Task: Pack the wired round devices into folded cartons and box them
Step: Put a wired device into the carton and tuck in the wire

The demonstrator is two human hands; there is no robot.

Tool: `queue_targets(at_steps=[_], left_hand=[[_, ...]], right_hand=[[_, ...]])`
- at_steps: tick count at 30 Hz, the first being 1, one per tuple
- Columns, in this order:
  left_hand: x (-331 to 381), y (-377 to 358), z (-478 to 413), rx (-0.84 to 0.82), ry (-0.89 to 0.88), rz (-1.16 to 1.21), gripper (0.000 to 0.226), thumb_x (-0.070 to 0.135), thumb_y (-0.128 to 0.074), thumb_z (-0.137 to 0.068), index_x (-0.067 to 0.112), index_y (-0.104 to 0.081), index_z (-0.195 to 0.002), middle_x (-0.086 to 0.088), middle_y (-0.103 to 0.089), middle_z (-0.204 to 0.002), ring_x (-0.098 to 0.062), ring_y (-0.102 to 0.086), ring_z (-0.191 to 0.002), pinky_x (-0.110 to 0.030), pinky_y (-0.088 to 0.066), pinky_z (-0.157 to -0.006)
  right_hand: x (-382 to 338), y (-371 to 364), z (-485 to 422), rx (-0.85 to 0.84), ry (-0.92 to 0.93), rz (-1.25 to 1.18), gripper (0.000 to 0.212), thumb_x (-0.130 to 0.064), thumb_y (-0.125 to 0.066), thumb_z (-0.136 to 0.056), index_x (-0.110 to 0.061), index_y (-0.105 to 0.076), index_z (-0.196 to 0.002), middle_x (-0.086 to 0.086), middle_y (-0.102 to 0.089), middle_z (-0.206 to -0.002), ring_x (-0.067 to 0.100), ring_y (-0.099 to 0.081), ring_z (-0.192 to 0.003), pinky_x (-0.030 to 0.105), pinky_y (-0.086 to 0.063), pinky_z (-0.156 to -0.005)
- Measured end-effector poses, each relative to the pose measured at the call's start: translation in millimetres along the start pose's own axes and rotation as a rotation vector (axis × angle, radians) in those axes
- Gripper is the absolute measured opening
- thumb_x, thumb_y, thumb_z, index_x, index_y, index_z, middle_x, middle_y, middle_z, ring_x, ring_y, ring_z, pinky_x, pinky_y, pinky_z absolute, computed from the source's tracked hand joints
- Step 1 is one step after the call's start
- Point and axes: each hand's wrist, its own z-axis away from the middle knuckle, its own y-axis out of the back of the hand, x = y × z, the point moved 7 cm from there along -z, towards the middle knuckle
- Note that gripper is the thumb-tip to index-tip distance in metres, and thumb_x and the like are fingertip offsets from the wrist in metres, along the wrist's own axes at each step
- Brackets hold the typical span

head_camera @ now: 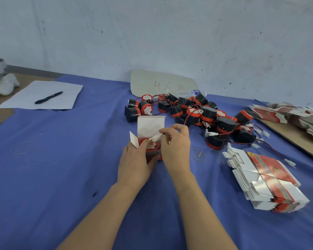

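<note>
An opened white and red carton [149, 126] stands on the blue cloth with its top flap up. Inside it sits a round black and red device [150, 144]. My left hand [136, 162] grips the carton from the near side. My right hand [176, 143] pinches the device's white wire connector [156, 137] at the carton's mouth. Behind lies a pile of several black and red wired devices [197, 112]. A stack of flat unfolded cartons [266, 179] lies at the right.
More flat cartons [294, 116] lie on a brown board at the far right. A white sheet [43, 94] with a black pen [48, 97] lies at the left. A pale board marked 46 [161, 83] leans on the wall. A rubber band [198, 154] lies by my right hand.
</note>
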Motion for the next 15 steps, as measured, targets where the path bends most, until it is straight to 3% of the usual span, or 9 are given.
queue_targets(at_steps=[3,7,10,13,15], left_hand=[[0.0,-0.2,-0.3,-0.005,-0.004,0.0,0.045,0.042,-0.059,-0.089,0.033,-0.047,-0.131,0.002,-0.05,-0.132,-0.021,-0.05,-0.113,-0.039,-0.049,-0.088],[0.9,0.7,-0.1,0.004,-0.004,-0.007,0.043,0.043,-0.059,-0.089,0.036,-0.048,-0.13,0.004,-0.051,-0.13,-0.021,-0.05,-0.11,-0.038,-0.05,-0.085],[1.2,1.0,1.3,0.016,-0.002,0.001,0.039,0.042,-0.059,-0.088,0.037,-0.049,-0.126,0.005,-0.051,-0.129,-0.02,-0.049,-0.109,-0.035,-0.05,-0.082],[1.0,0.9,1.3,0.016,-0.003,-0.01,0.038,0.041,-0.06,-0.089,0.037,-0.049,-0.125,0.005,-0.051,-0.129,-0.02,-0.048,-0.107,-0.033,-0.05,-0.081],[1.1,1.0,0.9,0.013,-0.004,-0.007,0.037,0.038,-0.06,-0.089,0.037,-0.049,-0.124,0.005,-0.05,-0.128,-0.02,-0.048,-0.107,-0.033,-0.049,-0.08]], right_hand=[[3.8,-0.7,-0.7,-0.02,-0.047,-0.06,0.02,-0.016,-0.058,-0.09,-0.009,-0.072,-0.103,-0.004,-0.04,-0.111,-0.013,-0.049,-0.083,0.005,-0.041,-0.077],[4.1,-2.0,0.3,-0.077,-0.034,-0.032,0.03,-0.035,-0.069,-0.084,-0.01,-0.071,-0.099,-0.003,-0.042,-0.105,-0.028,-0.039,-0.085,-0.007,-0.03,-0.068],[5.3,-4.2,0.4,-0.149,-0.036,0.03,0.029,-0.025,-0.067,-0.087,-0.011,-0.066,-0.112,-0.004,-0.042,-0.107,-0.012,-0.048,-0.08,-0.005,-0.032,-0.07],[3.6,-6.6,-0.3,-0.183,-0.039,0.021,0.036,-0.02,-0.064,-0.089,-0.013,-0.057,-0.124,-0.004,-0.048,-0.108,0.008,-0.054,-0.09,0.013,-0.043,-0.081],[2.3,-9.6,1.0,-0.207,-0.063,0.024,0.037,-0.021,-0.062,-0.09,-0.014,-0.055,-0.125,0.0,-0.058,-0.108,0.014,-0.057,-0.093,0.024,-0.048,-0.081]])
